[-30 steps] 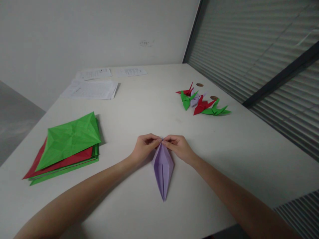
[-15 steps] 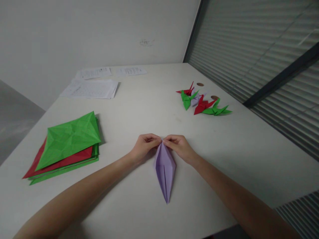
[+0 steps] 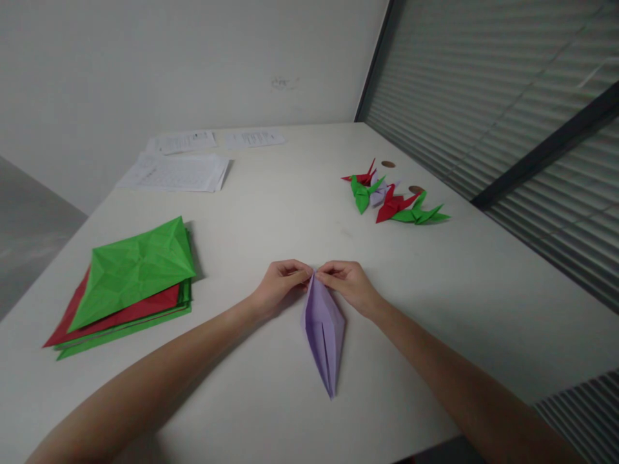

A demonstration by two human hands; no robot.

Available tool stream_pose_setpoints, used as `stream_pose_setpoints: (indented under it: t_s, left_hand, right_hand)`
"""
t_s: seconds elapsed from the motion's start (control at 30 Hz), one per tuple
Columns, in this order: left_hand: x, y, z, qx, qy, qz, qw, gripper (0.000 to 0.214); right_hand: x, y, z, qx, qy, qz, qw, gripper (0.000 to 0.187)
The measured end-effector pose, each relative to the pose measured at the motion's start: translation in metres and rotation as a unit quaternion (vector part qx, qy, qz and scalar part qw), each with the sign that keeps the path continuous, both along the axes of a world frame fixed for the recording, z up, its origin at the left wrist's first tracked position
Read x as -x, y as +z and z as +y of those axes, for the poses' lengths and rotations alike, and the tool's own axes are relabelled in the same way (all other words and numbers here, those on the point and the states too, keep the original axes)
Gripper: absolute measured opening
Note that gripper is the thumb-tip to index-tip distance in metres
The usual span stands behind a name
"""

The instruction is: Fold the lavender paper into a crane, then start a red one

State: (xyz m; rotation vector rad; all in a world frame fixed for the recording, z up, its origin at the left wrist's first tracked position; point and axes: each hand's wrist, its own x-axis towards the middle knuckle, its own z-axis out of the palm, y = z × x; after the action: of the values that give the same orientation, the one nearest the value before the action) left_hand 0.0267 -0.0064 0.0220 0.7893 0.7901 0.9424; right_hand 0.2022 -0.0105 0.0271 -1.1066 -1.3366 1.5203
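A lilac paper point(image 3: 324, 332), folded into a long narrow diamond with a slit down its middle, lies on the white table point(image 3: 290, 212) in front of me. Its near tip points toward me and slightly right. My left hand point(image 3: 280, 283) pinches the far tip from the left. From the right, my right hand point(image 3: 349, 282) pinches the same tip. The fingertips of both hands meet there, closed on the paper.
A stack of creased green and red paper squares point(image 3: 130, 280) lies at the left. Several folded paper cranes point(image 3: 394, 200), red, green and lilac, sit at the right near the blinds. White printed sheets point(image 3: 176, 171) lie at the far side.
The near tip of the lilac paper has swung a little to the right while both hands keep pinching the far tip. The hands have hardly moved.
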Motion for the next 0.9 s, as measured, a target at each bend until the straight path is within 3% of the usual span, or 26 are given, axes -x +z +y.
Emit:
stream_pose_setpoints:
  t_s: [0.33,0.5,0.73,0.9]
  left_hand:
    - [0.002,-0.009,0.001,-0.027,-0.009,0.000,1.000,0.025]
    - [0.001,-0.004,-0.001,-0.042,0.007,0.025,0.999,0.028]
    - [-0.002,0.002,-0.003,-0.125,0.035,0.106,0.986,0.029]
    - [-0.003,0.001,-0.005,-0.121,0.050,0.116,0.985,0.022]
  right_hand:
    - [0.000,-0.002,0.002,-0.006,-0.007,0.000,1.000,0.024]
    - [0.000,-0.003,0.001,-0.026,-0.005,-0.009,1.000,0.020]
    - [0.001,-0.005,0.001,-0.070,0.007,-0.016,0.997,0.015]
    - [0.002,-0.006,0.000,-0.075,0.000,-0.020,0.997,0.016]
